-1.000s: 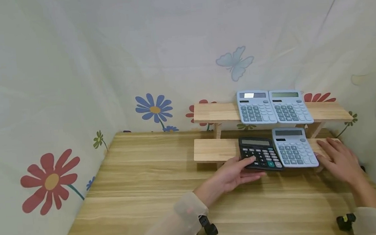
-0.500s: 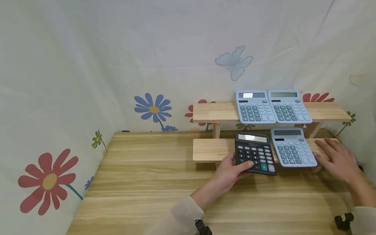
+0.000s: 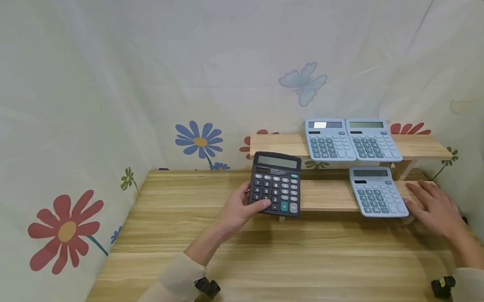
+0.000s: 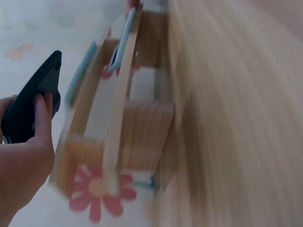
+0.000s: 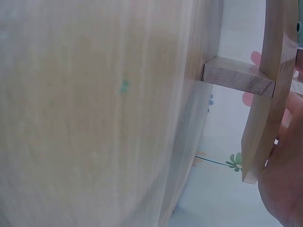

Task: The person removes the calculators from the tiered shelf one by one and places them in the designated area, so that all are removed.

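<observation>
Black, the desktop calculator point(image 3: 278, 182) was gripped thumb uppermost, seemingly to stay face-up, by the left hand point(image 3: 239, 212) at the left end of the wooden shelf point(image 3: 327, 195), whose right end the right hand point(image 3: 436, 208) touched with extended fingers, perhaps for steadiness.

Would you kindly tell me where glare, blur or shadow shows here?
Head view: white glare on the display of the upper left blue calculator; soft shadow on the table below the lower shelf. Left wrist view: table and shelf smeared by blur, the left hand and black calculator sharper. Right wrist view: table soft and pale, shelf support crisper.
</observation>
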### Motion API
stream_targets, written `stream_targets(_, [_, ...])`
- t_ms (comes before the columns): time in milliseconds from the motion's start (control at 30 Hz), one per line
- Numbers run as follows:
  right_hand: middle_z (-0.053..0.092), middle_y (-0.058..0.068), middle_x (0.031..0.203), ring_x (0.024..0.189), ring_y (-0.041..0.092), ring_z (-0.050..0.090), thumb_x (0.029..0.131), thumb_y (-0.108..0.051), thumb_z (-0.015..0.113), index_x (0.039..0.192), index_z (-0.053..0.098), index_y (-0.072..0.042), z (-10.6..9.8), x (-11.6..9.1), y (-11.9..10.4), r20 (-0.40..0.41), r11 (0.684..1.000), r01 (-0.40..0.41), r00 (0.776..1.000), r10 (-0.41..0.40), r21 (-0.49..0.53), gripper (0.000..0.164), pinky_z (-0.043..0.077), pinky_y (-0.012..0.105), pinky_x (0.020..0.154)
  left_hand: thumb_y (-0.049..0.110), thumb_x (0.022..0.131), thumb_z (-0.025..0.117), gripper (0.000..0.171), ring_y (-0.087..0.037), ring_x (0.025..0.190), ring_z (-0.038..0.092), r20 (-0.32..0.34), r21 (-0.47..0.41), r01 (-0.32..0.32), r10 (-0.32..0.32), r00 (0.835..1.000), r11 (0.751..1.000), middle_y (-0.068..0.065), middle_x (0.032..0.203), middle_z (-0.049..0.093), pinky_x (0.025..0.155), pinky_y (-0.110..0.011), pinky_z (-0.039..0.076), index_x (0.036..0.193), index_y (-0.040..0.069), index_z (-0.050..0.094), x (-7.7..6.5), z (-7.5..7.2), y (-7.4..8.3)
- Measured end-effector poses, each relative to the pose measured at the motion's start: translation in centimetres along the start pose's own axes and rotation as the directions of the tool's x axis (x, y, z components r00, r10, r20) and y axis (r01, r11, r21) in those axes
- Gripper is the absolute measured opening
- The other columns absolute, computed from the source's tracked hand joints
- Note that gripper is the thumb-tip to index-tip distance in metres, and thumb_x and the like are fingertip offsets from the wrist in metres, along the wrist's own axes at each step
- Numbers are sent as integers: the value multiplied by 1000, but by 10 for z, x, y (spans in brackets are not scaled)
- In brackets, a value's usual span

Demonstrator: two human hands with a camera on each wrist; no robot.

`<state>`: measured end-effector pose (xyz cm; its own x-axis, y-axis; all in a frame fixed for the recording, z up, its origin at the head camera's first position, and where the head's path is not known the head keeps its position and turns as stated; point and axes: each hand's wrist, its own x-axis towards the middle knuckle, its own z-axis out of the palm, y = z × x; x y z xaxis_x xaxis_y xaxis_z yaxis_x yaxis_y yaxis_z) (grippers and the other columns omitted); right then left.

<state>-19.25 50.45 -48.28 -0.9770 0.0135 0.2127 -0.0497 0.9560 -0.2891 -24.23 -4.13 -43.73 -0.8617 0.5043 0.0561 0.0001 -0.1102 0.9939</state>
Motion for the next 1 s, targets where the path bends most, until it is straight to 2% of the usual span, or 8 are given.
stream_targets(133, [20, 37, 165, 153, 61, 7, 109, -47, 47, 161, 33, 1, 1, 0, 0, -6, 1000, 3, 1000, -3, 2, 72, 6, 85, 115, 12, 102, 72, 67, -28, 128, 66, -44, -22, -33, 32, 999, 999, -22, 146, 60, 105, -37, 56, 159, 6, 37, -12, -45, 15])
stream_targets(300, [21, 38, 165, 152, 62, 9, 109, -46, 48, 161, 34, 1, 0, 0, 0, -4, 1000, 5, 1000, -5, 8, 72, 7, 85, 115, 4, 105, 66, 66, -21, 126, 66, -135, -34, -55, 50, 990, 998, -25, 151, 53, 105, -35, 56, 161, 5, 32, -25, -98, 28])
stream_targets(500, [20, 39, 165, 151, 64, 8, 110, -45, 48, 162, 32, 1, 0, -1, 2, 5, 1000, 14, 1000, -14, 17, 71, 5, 83, 116, 4, 106, 63, 65, -14, 119, 69, -229, -18, -20, 16, 973, 1000, -21, 147, 55, 104, -32, 56, 161, 2, 29, -33, -145, 20])
stream_targets(600, [20, 39, 164, 151, 64, 9, 110, -45, 48, 162, 32, 1, -1, 0, 2, 3, 1000, 17, 1000, -17, 16, 71, 5, 83, 117, 3, 107, 61, 64, -13, 117, 69, -269, -24, 2, -8, 963, 1000, -19, 146, 55, 104, -31, 56, 162, 1, 27, -34, -162, 11])
stream_targets(733, [21, 40, 164, 151, 64, 9, 110, -44, 47, 162, 32, 1, -2, 0, 0, 4, 1000, 19, 1000, -19, 16, 70, 5, 83, 116, 0, 108, 58, 64, -12, 117, 69, -302, -35, 25, -34, 953, 999, -23, 150, 51, 105, -31, 55, 162, -1, 25, -34, -177, 0])
stream_targets(1000, [22, 40, 163, 151, 64, 10, 110, -45, 47, 160, 34, 3, -4, 0, -2, 11, 1000, 9, 1000, -9, 3, 71, 7, 83, 117, -1, 107, 57, 65, -10, 116, 69, -344, -52, 52, -67, 936, 997, -26, 156, 45, 111, -36, 51, 163, -3, 23, -38, -198, -19])
